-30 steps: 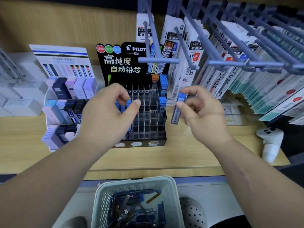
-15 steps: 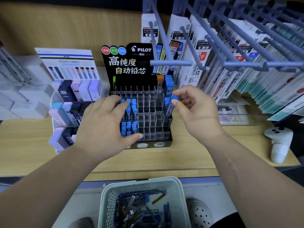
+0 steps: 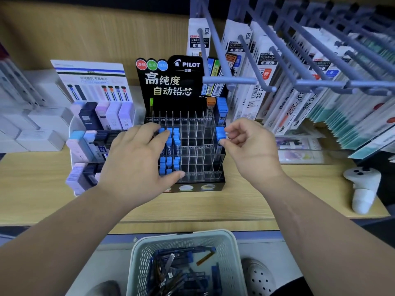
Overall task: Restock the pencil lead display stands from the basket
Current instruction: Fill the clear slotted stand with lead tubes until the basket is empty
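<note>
The black Pilot display stand point(image 3: 171, 86) has clear slots, with blue-capped lead cases point(image 3: 171, 146) filling its left columns. My left hand point(image 3: 136, 167) rests spread over the stand's left side and holds nothing. My right hand point(image 3: 252, 146) pinches a blue-capped lead case point(image 3: 220, 133), which stands upright in the far-right column below two other cases. The pale basket point(image 3: 139, 253) sits below the shelf edge with several loose lead cases point(image 3: 181, 272) inside.
A white stand of pastel lead cases point(image 3: 89, 133) stands just left of the black one. Grey peg hooks point(image 3: 277, 60) with hanging refill packs jut out above right. A white controller point(image 3: 363, 186) stands on the wooden shelf point(image 3: 256, 201). White boxes point(image 3: 38, 129) are stacked far left.
My right hand carried the blue-capped case leftward and lowered it upright into the right column. My left hand dropped from above the stand onto its left side.
</note>
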`<state>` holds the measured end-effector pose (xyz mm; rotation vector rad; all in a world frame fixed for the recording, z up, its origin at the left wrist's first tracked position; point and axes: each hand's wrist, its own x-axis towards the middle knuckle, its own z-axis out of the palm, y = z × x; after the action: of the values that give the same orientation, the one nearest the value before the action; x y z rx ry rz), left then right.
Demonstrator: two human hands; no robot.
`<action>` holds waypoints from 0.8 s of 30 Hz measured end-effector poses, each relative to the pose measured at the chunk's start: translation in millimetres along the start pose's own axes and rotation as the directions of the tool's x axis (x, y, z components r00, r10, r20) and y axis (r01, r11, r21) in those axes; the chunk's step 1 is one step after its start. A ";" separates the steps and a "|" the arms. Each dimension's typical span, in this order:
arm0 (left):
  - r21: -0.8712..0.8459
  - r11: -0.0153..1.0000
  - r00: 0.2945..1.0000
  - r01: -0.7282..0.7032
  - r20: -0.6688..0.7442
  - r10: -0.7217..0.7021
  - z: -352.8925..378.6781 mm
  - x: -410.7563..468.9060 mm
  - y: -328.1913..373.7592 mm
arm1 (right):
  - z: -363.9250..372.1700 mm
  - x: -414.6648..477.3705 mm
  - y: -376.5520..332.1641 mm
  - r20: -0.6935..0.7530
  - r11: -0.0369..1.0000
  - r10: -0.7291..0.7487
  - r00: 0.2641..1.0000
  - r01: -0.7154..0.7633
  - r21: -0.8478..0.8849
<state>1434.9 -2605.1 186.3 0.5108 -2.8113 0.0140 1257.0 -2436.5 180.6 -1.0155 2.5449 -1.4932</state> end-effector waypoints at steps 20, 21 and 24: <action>-0.314 0.853 0.899 0.417 0.280 -0.337 12.1 -203.2 -48.4 | 6.3 -173.5 63.2 0.779 0.923 0.288 0.558 0.056 -0.381; -0.312 0.814 0.845 0.491 0.399 -0.357 21.9 -217.3 -48.0 | 14.9 -183.0 70.8 0.793 0.913 0.343 0.503 0.020 -0.408; -0.233 0.708 0.640 0.666 0.666 -0.383 55.5 -245.1 -45.4 | 46.4 -198.2 91.1 0.801 0.867 0.470 0.371 -0.020 -0.499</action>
<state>1655.3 -2566.9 63.2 1.4188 -2.8791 -1.0990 1381.0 -2335.1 25.4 -0.9789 1.9679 -0.0897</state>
